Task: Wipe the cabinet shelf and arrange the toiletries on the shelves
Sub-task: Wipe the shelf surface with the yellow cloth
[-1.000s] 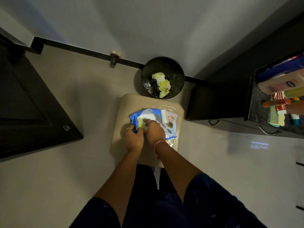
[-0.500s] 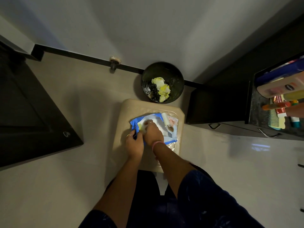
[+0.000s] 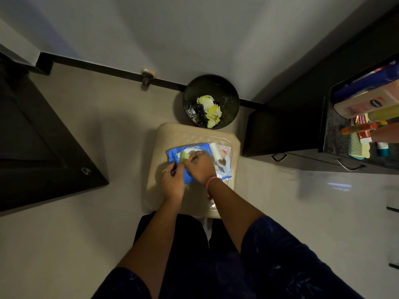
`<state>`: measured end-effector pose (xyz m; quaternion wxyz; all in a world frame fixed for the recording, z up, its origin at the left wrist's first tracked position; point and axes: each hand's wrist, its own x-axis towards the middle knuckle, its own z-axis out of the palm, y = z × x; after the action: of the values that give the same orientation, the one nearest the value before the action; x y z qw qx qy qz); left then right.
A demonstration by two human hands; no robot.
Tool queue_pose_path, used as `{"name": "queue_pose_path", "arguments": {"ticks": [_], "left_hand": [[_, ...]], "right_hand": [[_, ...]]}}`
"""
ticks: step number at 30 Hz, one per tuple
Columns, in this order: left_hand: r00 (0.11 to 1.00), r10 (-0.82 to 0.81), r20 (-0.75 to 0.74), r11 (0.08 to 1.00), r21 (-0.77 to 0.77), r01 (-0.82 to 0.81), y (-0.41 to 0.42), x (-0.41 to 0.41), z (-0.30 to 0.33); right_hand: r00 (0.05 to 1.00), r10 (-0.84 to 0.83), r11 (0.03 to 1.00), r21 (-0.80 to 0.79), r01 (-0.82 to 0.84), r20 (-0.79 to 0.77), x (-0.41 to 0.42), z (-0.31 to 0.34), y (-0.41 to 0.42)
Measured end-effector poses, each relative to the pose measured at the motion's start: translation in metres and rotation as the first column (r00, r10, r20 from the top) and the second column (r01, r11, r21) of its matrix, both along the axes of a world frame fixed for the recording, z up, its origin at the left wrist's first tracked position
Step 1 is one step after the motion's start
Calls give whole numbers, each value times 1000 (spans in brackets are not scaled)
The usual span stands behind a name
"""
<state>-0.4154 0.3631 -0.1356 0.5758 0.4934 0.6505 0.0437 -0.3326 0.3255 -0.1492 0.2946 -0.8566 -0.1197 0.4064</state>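
A blue pack of wet wipes (image 3: 222, 164) lies on a beige plastic stool (image 3: 170, 137) in front of me. My left hand (image 3: 172, 182) holds the pack's left edge down, fingers curled on it. My right hand (image 3: 200, 167) pinches a pale greenish wipe (image 3: 184, 156) sticking out of the pack's opening. At the right, a dark cabinet shelf (image 3: 328, 130) holds toiletries: a peach lotion bottle (image 3: 364, 103), a blue bottle (image 3: 367, 83), an orange tube (image 3: 358, 128) and a comb (image 3: 356, 145).
A black bin (image 3: 190, 91) with crumpled yellowish wipes stands against the wall beyond the stool. A dark door (image 3: 32, 137) is at the left. Cabinet drawers with metal handles (image 3: 278, 157) run below the shelf. A clear tray (image 3: 226, 140) lies under the pack.
The view has dipped slightly and both hands shifted a little on the pack. My right hand has drawn the wipe further out of the opening.
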Motion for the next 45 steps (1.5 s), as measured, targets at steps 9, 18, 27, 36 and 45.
{"name": "queue_pose_path", "arguments": {"ticks": [9, 18, 27, 36, 45], "left_hand": [[993, -71, 96, 991, 120, 59, -9, 7, 40], [814, -450, 368, 890, 111, 442, -35, 19, 99], [801, -365, 475, 921, 56, 386, -86, 48, 147], [643, -511, 571, 814, 81, 575, -170, 104, 181], [637, -565, 524, 759, 28, 650, -291, 199, 182]], "right_hand": [[789, -514, 778, 204, 594, -338, 6, 55, -53], [673, -471, 648, 294, 702, -571, 13, 114, -89], [511, -483, 452, 297, 841, -711, 28, 168, -143], [560, -524, 409, 387, 827, -642, 60, 203, -246], [418, -647, 222, 367, 903, -638, 139, 202, -368]]}}
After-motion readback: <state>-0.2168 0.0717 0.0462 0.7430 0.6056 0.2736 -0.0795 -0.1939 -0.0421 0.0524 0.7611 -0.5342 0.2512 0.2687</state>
